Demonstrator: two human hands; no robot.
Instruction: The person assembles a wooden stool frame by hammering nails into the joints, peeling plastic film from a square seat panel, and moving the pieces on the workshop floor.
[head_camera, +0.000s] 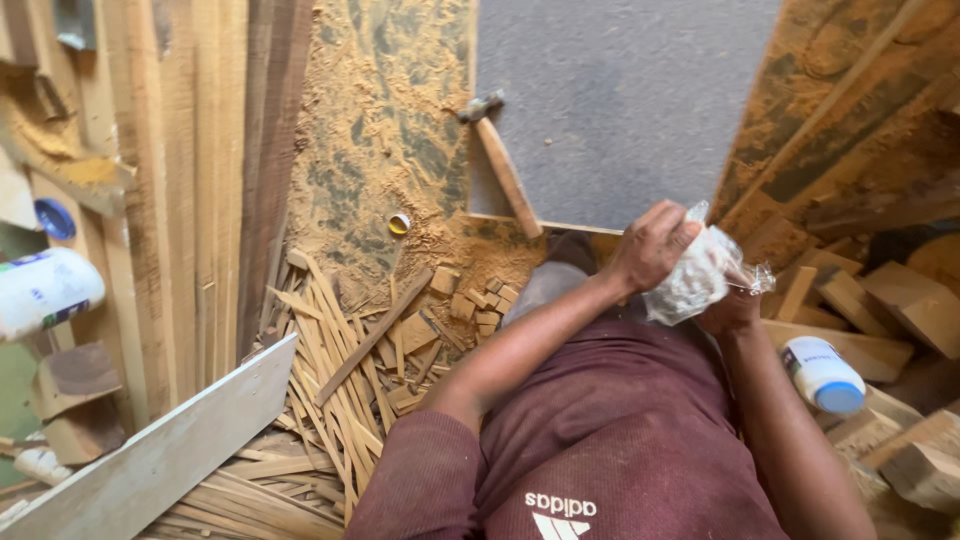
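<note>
Plastic bag (697, 275): a clear, crumpled bag with something pale inside, held up at about 3 o'clock from the middle of the view, above the person's lap and in front of the grey board.
Left hand (652, 245): closed over the top left of the bag, fingers curled onto the plastic, knuckles toward the camera.
Right hand (732, 308): under the bag at its lower right, mostly hidden by it; it pinches a twisted end of plastic at the bag's 4 o'clock side, though the exact finger grip cannot be told.
Arms: both forearms rise from the maroon shirt (610, 440) at 6 o'clock and meet at the bag.
White bottle (823, 373): lying on wood blocks at 4 o'clock from the bag, near the right forearm, its blue cap toward the camera.
Wood blocks (880, 320): stacked offcuts at 3 to 5 o'clock, just beside the right arm.
Grey board (620, 100): a flat sheet at 12 o'clock, beyond the hands.
Hammer (500, 160): wooden handle lying on the board's left edge at 11 o'clock, metal head pointing away.
Sawdust floor (380, 130): at 11 o'clock, with a small round cap (399, 224) on it.
Wood strips (340, 400): a loose pile of thin slats at 8 o'clock, well apart from the hands.
Planks (190, 200): long boards at 9 to 10 o'clock.
</note>
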